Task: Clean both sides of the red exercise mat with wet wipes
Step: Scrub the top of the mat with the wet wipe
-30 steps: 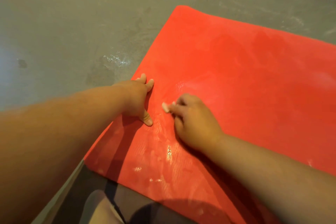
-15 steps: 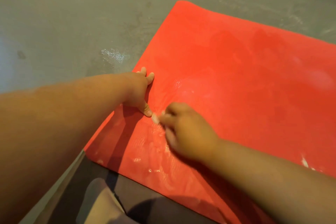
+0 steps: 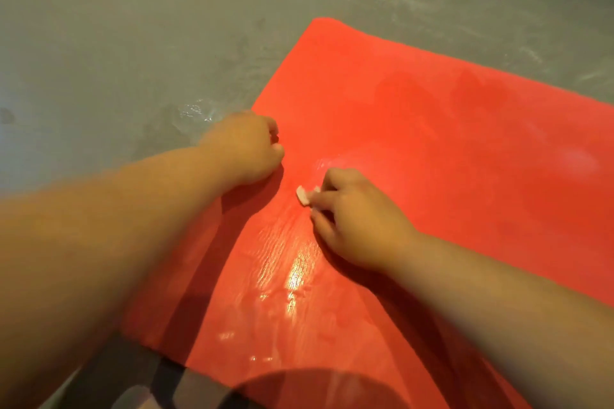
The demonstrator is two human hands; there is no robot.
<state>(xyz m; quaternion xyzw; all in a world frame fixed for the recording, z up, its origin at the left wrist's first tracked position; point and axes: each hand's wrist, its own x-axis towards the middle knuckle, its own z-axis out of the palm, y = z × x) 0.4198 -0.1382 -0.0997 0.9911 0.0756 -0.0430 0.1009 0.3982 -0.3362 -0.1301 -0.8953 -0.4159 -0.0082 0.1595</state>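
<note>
**Both hands on the mat's near-left corner area, wipe in the right**

From my remote seat I look down through the head camera at the red exercise mat (image 3: 448, 129), which lies flat on a grey floor (image 3: 133, 43) and runs off the picture to the right. Its far-left corner points up the frame, and its near-left corner sits low, beside a dark trouser leg (image 3: 146, 372).

My right hand (image 3: 355, 219) is well inside the mat, a little in from its left edge. The fingers are curled, and the thumb and fingertips pinch a small, bunched white wet wipe (image 3: 303, 194). The wipe sticks out on the side of the hand towards the mat's left edge and touches the mat's surface there. A glossy wet streak (image 3: 295, 279) shines on the mat between this hand and the mat's near edge.

My left hand (image 3: 246, 146) sits right on the mat's left edge, about midway along the part I can see, close to the wipe but apart from it. I see only its back: the fingers are tucked under, knuckles up. I cannot tell whether they grip the mat's edge or only press down on it.

Just off the mat's left edge, beyond that hand, a small damp patch (image 3: 196, 111) glistens on the floor.
</note>
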